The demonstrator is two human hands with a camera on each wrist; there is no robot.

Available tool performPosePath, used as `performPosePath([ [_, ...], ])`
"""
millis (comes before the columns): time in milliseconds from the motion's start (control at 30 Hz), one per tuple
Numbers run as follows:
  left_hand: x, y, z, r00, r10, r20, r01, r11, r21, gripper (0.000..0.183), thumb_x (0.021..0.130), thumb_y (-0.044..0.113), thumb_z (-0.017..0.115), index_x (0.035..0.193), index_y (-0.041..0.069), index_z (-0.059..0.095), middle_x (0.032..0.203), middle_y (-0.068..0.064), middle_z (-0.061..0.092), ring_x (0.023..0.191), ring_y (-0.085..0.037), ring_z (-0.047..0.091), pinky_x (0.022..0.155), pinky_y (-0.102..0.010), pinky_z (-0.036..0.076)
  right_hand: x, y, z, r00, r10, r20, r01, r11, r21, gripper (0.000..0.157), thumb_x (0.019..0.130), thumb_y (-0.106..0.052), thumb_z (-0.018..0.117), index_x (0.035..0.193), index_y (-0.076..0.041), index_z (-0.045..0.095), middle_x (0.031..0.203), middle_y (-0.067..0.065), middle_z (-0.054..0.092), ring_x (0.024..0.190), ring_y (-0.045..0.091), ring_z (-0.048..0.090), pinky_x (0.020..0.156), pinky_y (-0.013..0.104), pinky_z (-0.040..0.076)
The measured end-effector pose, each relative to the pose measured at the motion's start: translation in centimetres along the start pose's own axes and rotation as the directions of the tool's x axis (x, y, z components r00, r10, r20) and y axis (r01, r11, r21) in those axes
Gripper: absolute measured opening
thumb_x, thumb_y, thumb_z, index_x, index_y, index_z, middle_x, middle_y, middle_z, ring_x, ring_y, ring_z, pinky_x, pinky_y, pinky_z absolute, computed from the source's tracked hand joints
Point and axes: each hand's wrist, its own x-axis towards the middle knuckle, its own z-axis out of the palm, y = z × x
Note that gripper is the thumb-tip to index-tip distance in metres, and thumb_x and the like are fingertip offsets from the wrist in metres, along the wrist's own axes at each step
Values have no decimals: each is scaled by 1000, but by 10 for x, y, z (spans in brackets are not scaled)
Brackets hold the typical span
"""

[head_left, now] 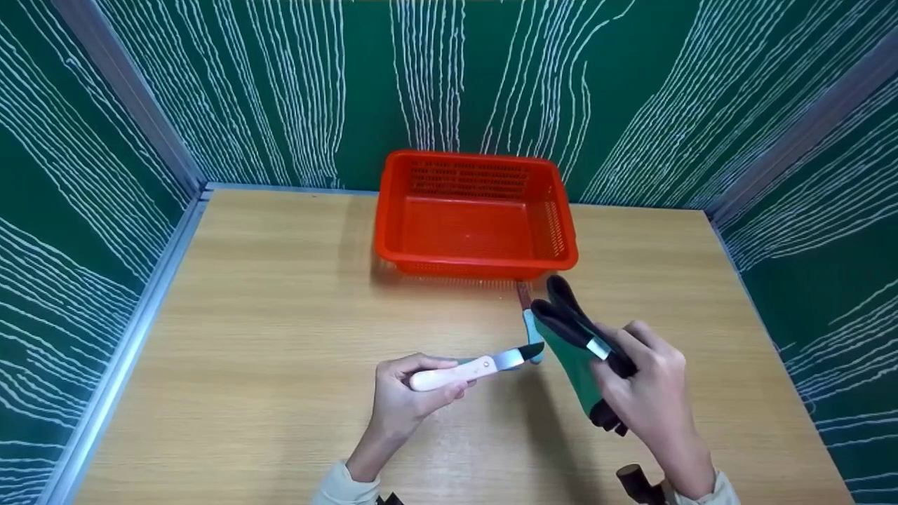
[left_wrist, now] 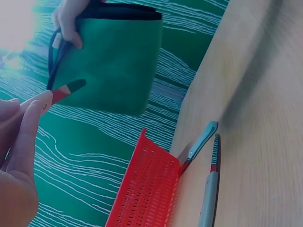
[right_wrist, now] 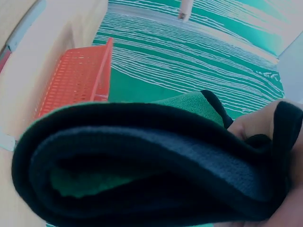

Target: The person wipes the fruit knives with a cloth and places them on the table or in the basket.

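My left hand (head_left: pixel 396 403) grips a small knife (head_left: pixel 449 376) by its pale pinkish handle, its short shiny blade pointing right toward the cloth. In my right hand (head_left: pixel 656 386) is a folded green cloth (head_left: pixel 572 365) with black edging and a small white label, pinched at its edge and held above the table. Under the hands, a knife with a light blue handle (left_wrist: pixel 203 139) lies on the table, its blade end by the basket. Beside it lies a grey-blue-handled tool (left_wrist: pixel 209 196) with a ridged-looking blade; in the head view my left hand mostly hides it.
A red plastic basket (head_left: pixel 477 266) with perforated sides stands at the back middle of the wooden table (head_left: pixel 280 315), with nothing visible inside. Green panels (head_left: pixel 365 91) with white wavy lines enclose the back and both sides.
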Motion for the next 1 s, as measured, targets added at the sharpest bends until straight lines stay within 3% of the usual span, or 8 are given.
performPosePath([
  [300, 1, -1, 4, 998, -17, -57, 26, 988, 150, 27, 66, -2, 83, 91, -4, 73, 87, -14, 72, 77, -27, 66, 64, -33, 58, 6, -23, 0, 997, -68, -37, 71, 996, 61, 27, 62, 8, 65, 85, -2, 74, 69, -1, 54, 51, 4, 39, 40, 13, 29],
  [467, 2, -5, 6, 997, 20, -72, -8, 987, 162, 27, 64, -2, 84, 89, -4, 74, 83, -14, 72, 73, -23, 65, 61, -28, 55, 4, -32, 9, 993, -116, -13, 117, 985, 129, 33, 61, 9, 66, 90, -3, 74, 71, -2, 53, 52, 3, 41, 40, 12, 31],
  [733, 2, -11, 10, 993, 38, -109, -20, 986, 166, 26, 64, -4, 84, 88, -3, 74, 83, -13, 72, 75, -22, 64, 65, -28, 52, -8, -42, 26, 978, -160, 133, 147, 984, 105, 43, 60, 6, 73, 102, -1, 72, 84, 3, 59, 60, 8, 50, 46, 14, 41],
  [1000, -1, -11, 13, 988, 55, -146, -33, 989, 147, 28, 63, -5, 84, 88, -5, 73, 83, -13, 72, 74, -24, 64, 65, -29, 50, -13, -48, 34, 954, -190, 233, 193, 981, 12, 35, 66, -4, 78, 101, -7, 75, 76, -3, 48, 52, 6, 37, 42, 14, 31],
])
